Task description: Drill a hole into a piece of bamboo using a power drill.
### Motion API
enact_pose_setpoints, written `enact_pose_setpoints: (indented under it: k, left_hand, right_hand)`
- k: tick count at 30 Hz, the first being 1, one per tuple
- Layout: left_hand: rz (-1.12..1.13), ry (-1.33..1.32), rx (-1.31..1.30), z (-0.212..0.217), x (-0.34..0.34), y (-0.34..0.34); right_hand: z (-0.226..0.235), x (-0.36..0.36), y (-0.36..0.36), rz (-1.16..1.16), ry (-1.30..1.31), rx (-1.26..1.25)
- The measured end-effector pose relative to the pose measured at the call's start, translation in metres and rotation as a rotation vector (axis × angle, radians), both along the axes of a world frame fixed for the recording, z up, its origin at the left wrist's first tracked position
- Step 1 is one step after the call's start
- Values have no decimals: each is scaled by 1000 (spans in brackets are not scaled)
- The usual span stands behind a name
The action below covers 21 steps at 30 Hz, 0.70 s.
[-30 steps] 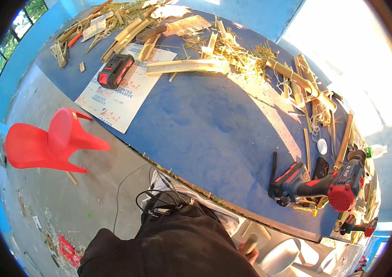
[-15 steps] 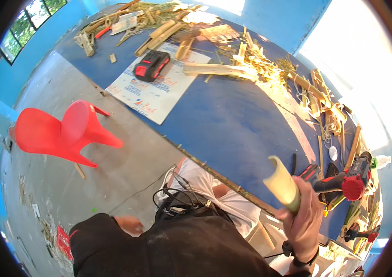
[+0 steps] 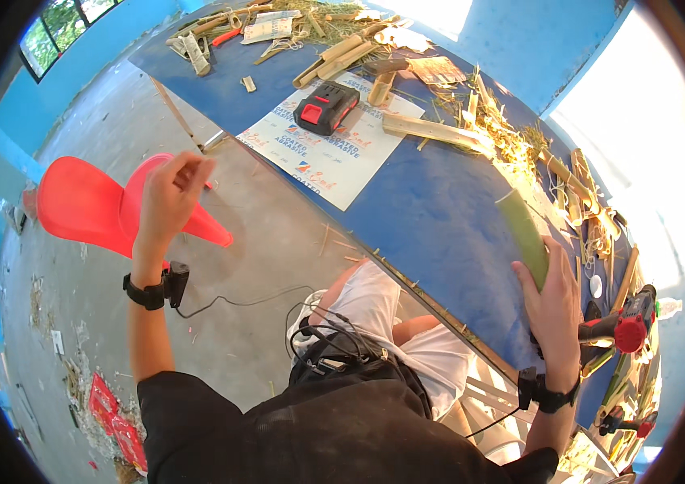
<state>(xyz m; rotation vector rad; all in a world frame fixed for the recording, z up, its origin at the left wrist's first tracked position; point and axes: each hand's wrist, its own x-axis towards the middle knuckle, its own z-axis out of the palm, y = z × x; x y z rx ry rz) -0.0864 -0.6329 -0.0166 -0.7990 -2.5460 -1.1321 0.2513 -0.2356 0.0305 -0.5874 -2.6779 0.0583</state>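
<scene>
My right hand [image 3: 554, 302] grips a half-round piece of split bamboo [image 3: 524, 230] above the blue tabletop [image 3: 439, 234]. Its green outer skin faces up, with the thumb along one side and the fingers on the other. Whether the bamboo touches the table I cannot tell. Raised well off the table on the left, my left hand [image 3: 171, 198] has its fingers curled in, covering whatever they hold, if anything. It overlaps the red plastic chair [image 3: 88, 206]. A red and black cordless drill [image 3: 630, 329] lies just right of my right hand.
A black and red battery pack [image 3: 326, 107] sits on a printed white sheet [image 3: 334, 165]. Bamboo strips [image 3: 439, 133] and shavings litter the far and right sides of the table. Cables [image 3: 334, 339] lie over my lap. A clear bottle [image 3: 668, 307] stands beyond the drill.
My left hand has risen from low beside my body to above the chair. My right hand has turned the bamboo, so its green outside shows instead of the pale hollow, and moved slightly right and up.
</scene>
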Motion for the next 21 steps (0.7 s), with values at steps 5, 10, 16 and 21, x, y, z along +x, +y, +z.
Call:
enact_pose_setpoints:
  k: [5,10,16,21]
  left_hand:
    - [-564,84,-201,47,29,77]
    - [-662,141,-419,11,13,108]
    - [-684,132,-474,11,1,117]
    - [-790,521,-508,-8,-14,117]
  right_hand:
    - [-23,-14,36,-13,-55,2]
    - [-21,-42,52,-25,-35,-4]
    - [-26,-80,90,-32,-65,26]
    - [-28,-98,76,-32,-362,-113]
